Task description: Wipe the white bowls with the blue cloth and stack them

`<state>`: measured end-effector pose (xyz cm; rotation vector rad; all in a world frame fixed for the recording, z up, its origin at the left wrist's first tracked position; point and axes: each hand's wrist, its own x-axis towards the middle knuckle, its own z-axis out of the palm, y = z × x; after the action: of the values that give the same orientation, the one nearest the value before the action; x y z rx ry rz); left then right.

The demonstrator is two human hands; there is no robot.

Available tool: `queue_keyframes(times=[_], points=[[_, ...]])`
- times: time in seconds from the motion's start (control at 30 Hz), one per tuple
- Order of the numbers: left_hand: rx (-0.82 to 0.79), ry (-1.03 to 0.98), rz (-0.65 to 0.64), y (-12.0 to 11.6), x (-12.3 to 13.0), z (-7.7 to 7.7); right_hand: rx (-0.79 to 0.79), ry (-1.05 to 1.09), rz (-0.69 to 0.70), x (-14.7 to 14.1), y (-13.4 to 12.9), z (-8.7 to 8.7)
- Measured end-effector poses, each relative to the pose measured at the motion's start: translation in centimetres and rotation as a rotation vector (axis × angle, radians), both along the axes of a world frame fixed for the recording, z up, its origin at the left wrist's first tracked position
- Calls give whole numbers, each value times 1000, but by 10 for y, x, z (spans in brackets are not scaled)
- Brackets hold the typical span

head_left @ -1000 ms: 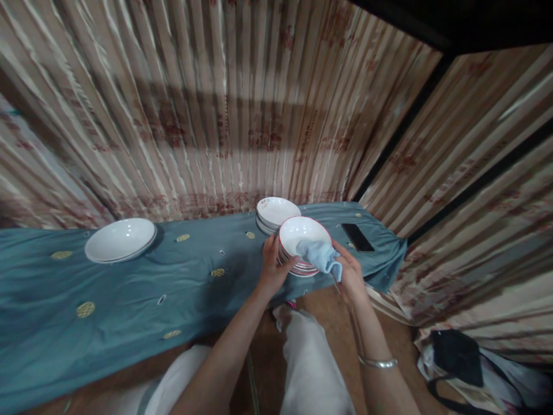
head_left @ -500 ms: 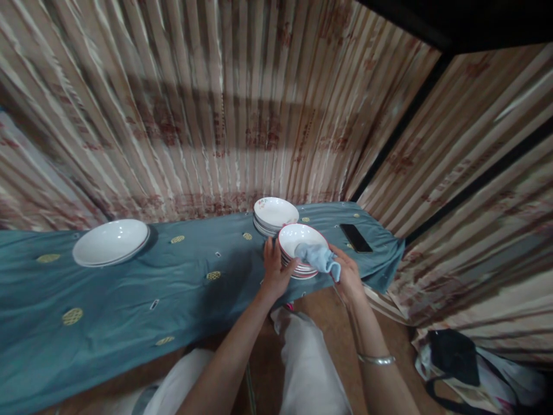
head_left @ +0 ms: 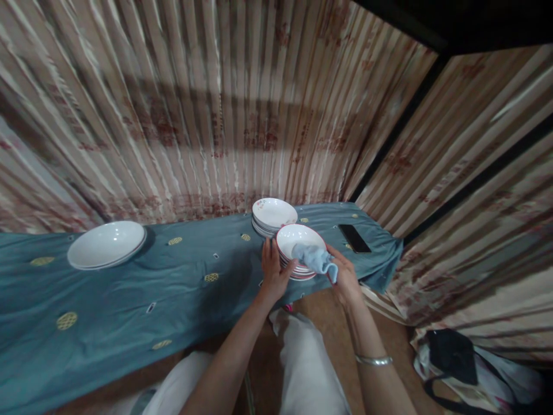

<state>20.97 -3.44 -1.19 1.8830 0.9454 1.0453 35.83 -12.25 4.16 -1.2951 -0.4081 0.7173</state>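
Note:
A stack of red-rimmed white bowls (head_left: 298, 235) stands near the front edge of the cloth-covered table. My left hand (head_left: 273, 271) rests against the left side of this stack, fingers around the bowls and thumb near the front rim. On the right side is my right hand (head_left: 343, 274), curled at the rim. A light blue cloth (head_left: 315, 258) lies bunched over the top bowl, with its end against my right hand. Part of the right fingers is hidden behind the cloth and the bowls. Just behind stands a stack of white floral dishes (head_left: 274, 212).
Two large white plates (head_left: 107, 245) sit stacked on the left of the blue-green tablecloth (head_left: 181, 300). A black phone (head_left: 354, 238) lies right of the bowls. Pleated curtains hang behind and at the right. A black bag (head_left: 453, 356) is on the floor at lower right.
The whole view has shifted very slightly, with things a little further left. Both hands, the cloth and the bowls keep nearly the same places relative to each other.

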Motion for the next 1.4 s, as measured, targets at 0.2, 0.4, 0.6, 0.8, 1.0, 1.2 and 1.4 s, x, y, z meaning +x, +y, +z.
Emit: queue_keyframes(times=[0.2, 0.4, 0.6, 0.8, 1.0, 1.2, 1.4], points=[[-34, -42, -9, -2, 2, -4, 9, -83, -114, -4, -6, 2], [-85, -105, -10, -9, -15, 5, 92, -190, -99, -12, -3, 19], [-23, -123, -58, -23, -45, 28, 165, -191, 25, -54, 12, 53], [34, -188, -28, -25, -90, 48, 177, -203, 283, -117, 33, 58], [-133, -152, 87, -10, -148, 47, 195, -56, 398, -175, 65, 39], [-212, -178, 279, 4, -192, 34, 189, -183, 504, -222, 72, 7], [-45, -43, 248, 0, -202, 11, 119, -80, 599, -257, 76, -45]])
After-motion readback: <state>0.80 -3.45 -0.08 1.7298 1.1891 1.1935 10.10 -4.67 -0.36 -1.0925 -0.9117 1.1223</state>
